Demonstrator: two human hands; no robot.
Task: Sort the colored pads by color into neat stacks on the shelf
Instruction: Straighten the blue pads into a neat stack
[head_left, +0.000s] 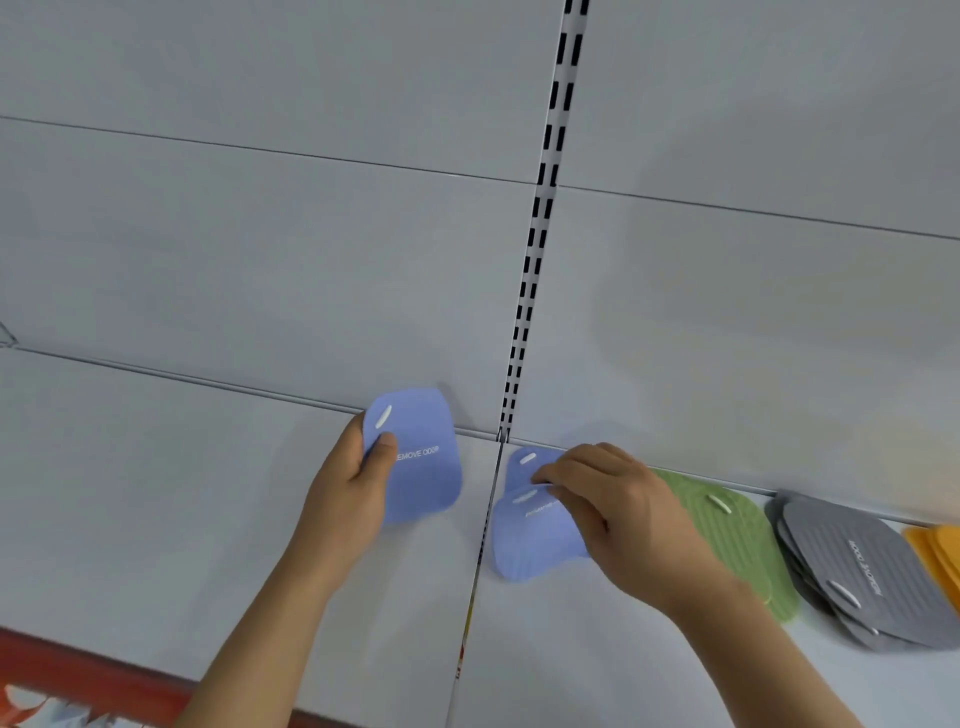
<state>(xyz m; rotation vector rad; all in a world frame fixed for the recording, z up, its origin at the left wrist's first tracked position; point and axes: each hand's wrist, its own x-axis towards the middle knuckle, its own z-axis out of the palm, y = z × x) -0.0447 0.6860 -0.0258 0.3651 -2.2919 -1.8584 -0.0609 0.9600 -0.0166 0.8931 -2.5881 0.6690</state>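
My left hand (350, 483) grips a blue pad (426, 457) by its left edge, thumb on its face, holding it tilted above the white shelf (208, 493). To the right of the shelf seam lies a small pile of blue pads (530, 540). My right hand (608, 509) pinches the top of that pile with curled fingers. Further right lie green pads (737, 535), partly hidden behind my right wrist, then a loose stack of grey pads (862, 571), then orange pads (940, 556) cut off by the frame edge.
A slotted upright rail (540, 218) runs up the white back panel above the shelf seam. A red strip (78, 660) borders the shelf's front edge at the lower left.
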